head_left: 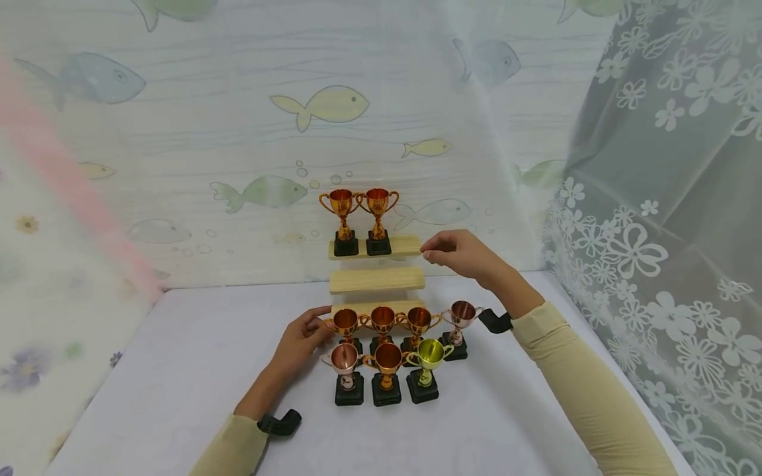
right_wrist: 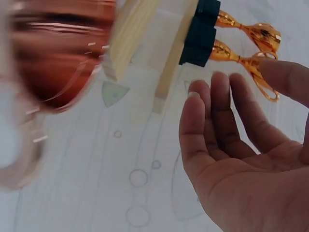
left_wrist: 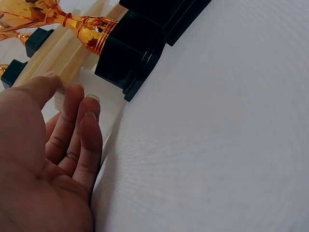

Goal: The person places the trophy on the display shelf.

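Observation:
A stepped wooden rack [head_left: 377, 280] stands on the table, with two orange-gold trophy cups [head_left: 342, 205] [head_left: 378, 203] on black bases side by side on its top step. Beside the right end of that step my right hand [head_left: 461, 254] hovers, fingers loosely bent and holding nothing. In the right wrist view, the right hand's fingers [right_wrist: 221, 104] lie just short of the cups. My left hand [head_left: 306, 337] is at the rack's lower left end; its thumb [left_wrist: 46, 87] touches the wood in the left wrist view. The rack's lowest step is partly hidden by cups.
Several trophy cups stand on the table before the rack: orange-gold ones [head_left: 388, 360], a pinkish cup [head_left: 345, 360] at front left, another pinkish cup [head_left: 462, 314] at right, and a yellow-gold cup [head_left: 430, 356]. A fish-patterned curtain [head_left: 238, 152] hangs behind; lace [head_left: 667, 198] hangs at right.

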`<state>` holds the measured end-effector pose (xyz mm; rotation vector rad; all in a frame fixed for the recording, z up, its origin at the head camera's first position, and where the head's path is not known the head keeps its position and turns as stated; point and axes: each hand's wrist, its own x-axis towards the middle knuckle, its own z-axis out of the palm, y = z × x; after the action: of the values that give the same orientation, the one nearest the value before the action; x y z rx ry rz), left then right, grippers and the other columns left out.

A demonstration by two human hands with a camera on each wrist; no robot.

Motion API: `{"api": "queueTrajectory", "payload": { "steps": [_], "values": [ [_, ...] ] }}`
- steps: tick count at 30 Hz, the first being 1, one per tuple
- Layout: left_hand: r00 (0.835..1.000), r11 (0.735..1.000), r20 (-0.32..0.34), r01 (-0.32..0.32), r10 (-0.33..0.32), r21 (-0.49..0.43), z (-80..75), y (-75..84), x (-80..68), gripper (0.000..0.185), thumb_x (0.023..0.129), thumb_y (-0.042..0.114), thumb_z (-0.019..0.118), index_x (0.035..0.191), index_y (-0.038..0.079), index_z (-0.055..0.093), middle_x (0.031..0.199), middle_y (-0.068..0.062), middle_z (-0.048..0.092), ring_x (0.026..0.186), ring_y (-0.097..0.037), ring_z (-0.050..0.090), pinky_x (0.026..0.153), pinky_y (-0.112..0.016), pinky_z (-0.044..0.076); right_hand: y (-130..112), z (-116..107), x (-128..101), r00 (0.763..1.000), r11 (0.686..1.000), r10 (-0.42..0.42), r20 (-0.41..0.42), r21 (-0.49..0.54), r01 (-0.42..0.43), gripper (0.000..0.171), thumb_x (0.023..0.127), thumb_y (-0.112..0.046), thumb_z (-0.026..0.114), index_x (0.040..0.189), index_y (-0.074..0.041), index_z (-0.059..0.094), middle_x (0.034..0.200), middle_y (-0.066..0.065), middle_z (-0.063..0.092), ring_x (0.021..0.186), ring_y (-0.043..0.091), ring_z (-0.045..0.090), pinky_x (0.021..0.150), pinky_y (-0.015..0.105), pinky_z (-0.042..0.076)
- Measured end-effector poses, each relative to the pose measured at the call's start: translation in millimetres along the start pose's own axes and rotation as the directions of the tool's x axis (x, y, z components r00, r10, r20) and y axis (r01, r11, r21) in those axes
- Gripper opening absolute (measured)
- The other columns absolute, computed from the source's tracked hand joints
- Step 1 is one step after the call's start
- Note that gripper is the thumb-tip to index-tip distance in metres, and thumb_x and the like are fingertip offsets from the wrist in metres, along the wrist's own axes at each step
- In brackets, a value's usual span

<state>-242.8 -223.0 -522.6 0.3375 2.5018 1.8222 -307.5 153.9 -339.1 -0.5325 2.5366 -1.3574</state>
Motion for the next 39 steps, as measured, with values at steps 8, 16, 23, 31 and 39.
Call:
{"api": "queueTrajectory", "payload": {
  "steps": [8, 16, 23, 31, 39],
  "values": [
    [1.000, 1.000, 0.000, 0.002, -0.002, -0.011, 1.2, -0.2, -1.1, 0.048, 0.107, 0.021, 0.067, 0.150, 0.004, 0.055, 0.098, -0.018, 0.073, 0.084, -0.024, 0.068, 0.075, -0.027, 0.058, 32, -2, -35, 1.000, 1.000, -0.020, -0.018, 0.012, 0.020, 0.031, 0.108, -0.031, 0.064, 0.128, -0.009, 0.071, 0.131, 0.013, 0.068, 0.122, 0.031, 0.064, 0.108, 0.057, 0.048],
    [1.000, 1.000, 0.007, -0.023, 0.023, -0.014, -0.1, -4.5, 0.6, 0.046, 0.107, 0.018, 0.067, 0.150, 0.004, 0.056, 0.098, -0.019, 0.073, 0.084, -0.025, 0.069, 0.074, -0.028, 0.058, 66, -7, -64, 0.999, 0.992, 0.018, -0.034, 0.123, -0.014, 0.031, 0.109, -0.029, 0.064, 0.129, -0.006, 0.070, 0.133, 0.016, 0.069, 0.122, 0.031, 0.062, 0.110, 0.058, 0.044],
    [1.000, 1.000, 0.002, -0.029, 0.029, -0.005, -1.1, -7.0, 2.1, 0.047, 0.107, 0.019, 0.066, 0.150, 0.005, 0.056, 0.097, -0.016, 0.073, 0.083, -0.021, 0.069, 0.075, -0.028, 0.058, 90, -4, -79, 0.999, 0.981, -0.006, -0.034, 0.192, 0.012, 0.037, 0.109, -0.028, 0.064, 0.133, -0.001, 0.067, 0.136, 0.021, 0.066, 0.124, 0.024, 0.064, 0.112, 0.048, 0.044],
    [1.000, 1.000, -0.021, -0.004, 0.004, 0.016, 1.2, -8.9, 0.6, 0.046, 0.106, 0.020, 0.068, 0.150, 0.008, 0.057, 0.095, -0.011, 0.074, 0.082, -0.019, 0.068, 0.074, -0.028, 0.058, 118, -1, -90, 0.986, 0.953, -0.153, 0.067, 0.275, 0.129, 0.048, 0.105, -0.011, 0.064, 0.148, 0.006, 0.052, 0.143, 0.018, 0.062, 0.126, 0.020, 0.064, 0.102, 0.028, 0.051],
    [1.000, 1.000, -0.007, -0.002, 0.002, 0.011, 0.5, -6.3, 1.0, 0.047, 0.107, 0.023, 0.067, 0.151, 0.008, 0.056, 0.097, -0.010, 0.074, 0.084, -0.020, 0.068, 0.075, -0.028, 0.058, 138, 4, -83, 0.954, 0.944, -0.229, 0.192, 0.283, 0.170, 0.061, 0.095, 0.000, 0.074, 0.152, -0.006, 0.052, 0.147, 0.015, 0.058, 0.130, 0.030, 0.060, 0.109, 0.050, 0.051]
  ]
}}
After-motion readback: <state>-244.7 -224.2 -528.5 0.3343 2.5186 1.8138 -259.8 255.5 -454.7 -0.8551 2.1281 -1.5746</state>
